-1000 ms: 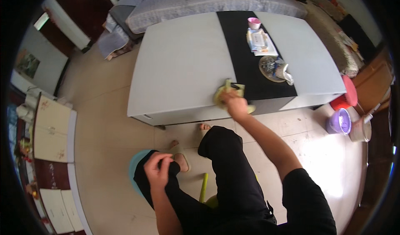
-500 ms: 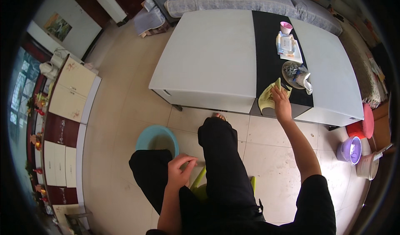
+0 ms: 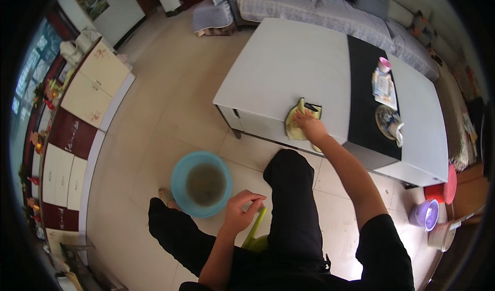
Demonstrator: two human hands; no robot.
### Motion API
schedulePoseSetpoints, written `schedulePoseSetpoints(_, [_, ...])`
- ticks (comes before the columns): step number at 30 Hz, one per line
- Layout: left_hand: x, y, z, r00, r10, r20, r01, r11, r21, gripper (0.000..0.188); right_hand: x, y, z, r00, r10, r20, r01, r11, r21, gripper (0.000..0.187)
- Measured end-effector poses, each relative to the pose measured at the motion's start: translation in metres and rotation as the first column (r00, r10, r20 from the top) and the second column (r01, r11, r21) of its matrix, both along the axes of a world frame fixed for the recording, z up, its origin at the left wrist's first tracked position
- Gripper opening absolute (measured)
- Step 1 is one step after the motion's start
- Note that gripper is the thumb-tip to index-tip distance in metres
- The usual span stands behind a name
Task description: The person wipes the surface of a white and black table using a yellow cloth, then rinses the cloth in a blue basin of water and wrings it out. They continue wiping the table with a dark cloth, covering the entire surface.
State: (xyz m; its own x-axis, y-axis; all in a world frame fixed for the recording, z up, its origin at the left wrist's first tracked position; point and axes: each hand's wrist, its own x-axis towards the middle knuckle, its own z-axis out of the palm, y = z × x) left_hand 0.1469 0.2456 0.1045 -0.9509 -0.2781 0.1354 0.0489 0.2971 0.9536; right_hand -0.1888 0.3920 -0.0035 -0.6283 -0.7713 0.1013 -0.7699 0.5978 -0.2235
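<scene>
Right hand (image 3: 311, 126) on a yellow cloth (image 3: 294, 130) at the near edge of a white table (image 3: 289, 59).
Under its fingers the cloth spreads on the tabletop and droops over the edge; whether they grip or only press, I cannot tell. To its right, on the table's black strip, sit a round dish (image 3: 381, 123) and, farther off, a pink cup (image 3: 384, 65). Left hand (image 3: 244, 211) is released, loosely curled above the lap, with a blue basin (image 3: 177, 185) of murky water just to its left.
</scene>
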Motion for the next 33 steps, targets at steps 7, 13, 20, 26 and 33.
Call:
schedulePoseSetpoints(7, [0.043, -0.086, -0.025, 0.973, 0.223, 0.053, -0.225, 0.974, 0.035, 0.009, 0.008, -0.222, -0.016, 0.968, 0.109, -0.227, -0.087, 0.991, 0.104, 0.045])
schedulePoseSetpoints(13, [0.094, -0.131, -0.057, 0.893, 0.444, 0.073, -0.448, 0.893, 0.053, 0.016, 0.01, -0.34, -0.008, 0.985, 0.051, -0.165, -0.031, 0.992, 0.121, 0.028])
schedulePoseSetpoints(20, [0.1, -0.243, -0.179, 0.667, 0.734, 0.126, -0.743, 0.668, 0.044, 0.066, 0.158, -0.392, 0.0, 0.913, 0.306, 0.271, -0.216, 0.924, -0.315, 0.019])
schedulePoseSetpoints(26, [0.074, -0.302, -0.238, 0.575, 0.499, 0.648, -0.804, 0.489, 0.338, 0.057, 0.245, -0.388, -0.1, 0.295, 0.125, 0.947, 0.139, 0.975, -0.172, 0.04])
schedulePoseSetpoints(33, [0.093, -0.346, -0.347, 0.296, 0.719, 0.629, -0.595, 0.654, -0.468, 0.052, 0.25, -0.37, -0.254, 0.349, -0.304, 0.886, 0.251, 0.942, 0.224, 0.07])
